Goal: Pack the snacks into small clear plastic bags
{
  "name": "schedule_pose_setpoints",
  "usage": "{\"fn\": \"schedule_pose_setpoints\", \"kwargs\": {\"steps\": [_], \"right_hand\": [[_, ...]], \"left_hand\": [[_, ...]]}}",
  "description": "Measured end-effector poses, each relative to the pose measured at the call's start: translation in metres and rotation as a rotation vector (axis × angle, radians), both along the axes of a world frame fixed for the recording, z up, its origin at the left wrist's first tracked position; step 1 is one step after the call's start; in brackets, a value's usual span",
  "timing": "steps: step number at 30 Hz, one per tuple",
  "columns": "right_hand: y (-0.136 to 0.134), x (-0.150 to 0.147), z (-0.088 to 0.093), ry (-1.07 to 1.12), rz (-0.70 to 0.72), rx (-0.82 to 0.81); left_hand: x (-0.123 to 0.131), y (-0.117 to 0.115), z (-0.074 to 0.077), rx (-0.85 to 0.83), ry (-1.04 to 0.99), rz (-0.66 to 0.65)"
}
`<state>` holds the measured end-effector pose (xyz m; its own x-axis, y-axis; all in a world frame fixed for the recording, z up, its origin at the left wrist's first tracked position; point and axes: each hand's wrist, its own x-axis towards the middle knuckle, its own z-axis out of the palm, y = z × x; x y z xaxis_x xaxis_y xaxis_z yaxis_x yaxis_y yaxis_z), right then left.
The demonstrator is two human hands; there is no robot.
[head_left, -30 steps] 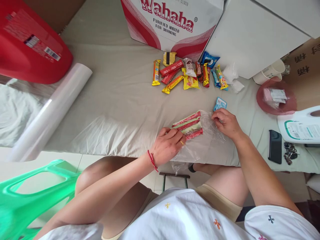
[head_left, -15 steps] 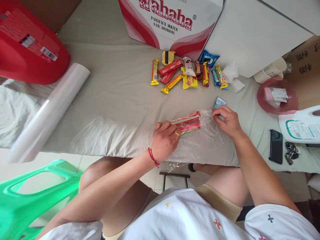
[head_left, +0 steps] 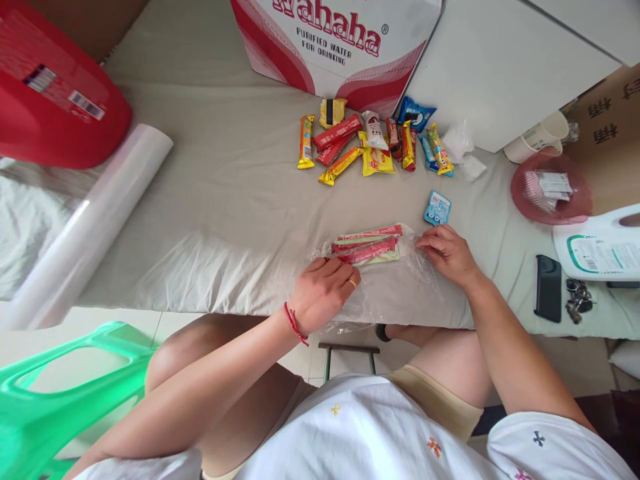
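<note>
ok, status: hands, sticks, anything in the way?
Left hand at left end of red-and-green sticks. Right hand pinching clear film around them. Blue packet just beyond right hand, clear of sticks.

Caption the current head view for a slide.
Right hand pinching clear plastic film, left hand at the red-and-green strips, wrapped snacks near the Wahaha box.

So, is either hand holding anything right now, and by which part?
The right hand seems to pinch the clear plastic by its right edge. The left hand covers its left part; any grip there is hidden.
</note>
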<state>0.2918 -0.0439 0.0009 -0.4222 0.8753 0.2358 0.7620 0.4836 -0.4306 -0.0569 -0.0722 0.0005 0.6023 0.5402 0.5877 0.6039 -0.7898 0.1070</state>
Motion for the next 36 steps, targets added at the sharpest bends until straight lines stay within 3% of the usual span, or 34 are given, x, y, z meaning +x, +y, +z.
{"fn": "schedule_pose_setpoints", "kwargs": {"steps": [6, 9, 12, 16, 21, 25, 28, 30, 33, 36], "right_hand": [[-0.013, -0.012, 0.014, -0.023, -0.038, 0.0], [-0.02, -0.042, 0.023, -0.045, -0.013, 0.053], [-0.017, -0.076, 0.026, -0.14, 0.111, 0.097], [-0.002, -0.095, 0.022, -0.256, 0.174, 0.113], [-0.005, -0.092, 0.009, -0.182, 0.073, 0.164], [-0.022, -0.104, 0.001, -0.143, -0.01, 0.131], [-0.026, -0.113, -0.003, -0.123, 0.028, 0.051], [-0.025, -0.116, -0.006, -0.081, 0.015, 0.007], [-0.023, -0.118, -0.011, -0.005, -0.014, -0.03], [-0.024, -0.118, -0.015, 0.033, -0.041, -0.035]], "left_hand": [[-0.003, -0.003, -0.006, -0.04, 0.016, -0.081], [-0.001, -0.002, -0.008, -0.031, 0.0, -0.088], [0.002, 0.0, -0.009, -0.018, -0.015, -0.11], [0.004, 0.002, -0.008, 0.019, -0.029, -0.12], [-0.002, 0.001, -0.008, -0.005, 0.015, -0.041], [-0.004, -0.005, -0.006, -0.134, 0.058, -0.119], [-0.012, -0.008, -0.002, -0.274, -0.12, -0.129], [-0.024, -0.003, 0.002, -0.391, -0.317, 0.024], [-0.045, 0.013, 0.007, -0.607, -0.508, 0.361], [-0.056, 0.029, 0.008, -0.953, -0.449, 0.329]]}}
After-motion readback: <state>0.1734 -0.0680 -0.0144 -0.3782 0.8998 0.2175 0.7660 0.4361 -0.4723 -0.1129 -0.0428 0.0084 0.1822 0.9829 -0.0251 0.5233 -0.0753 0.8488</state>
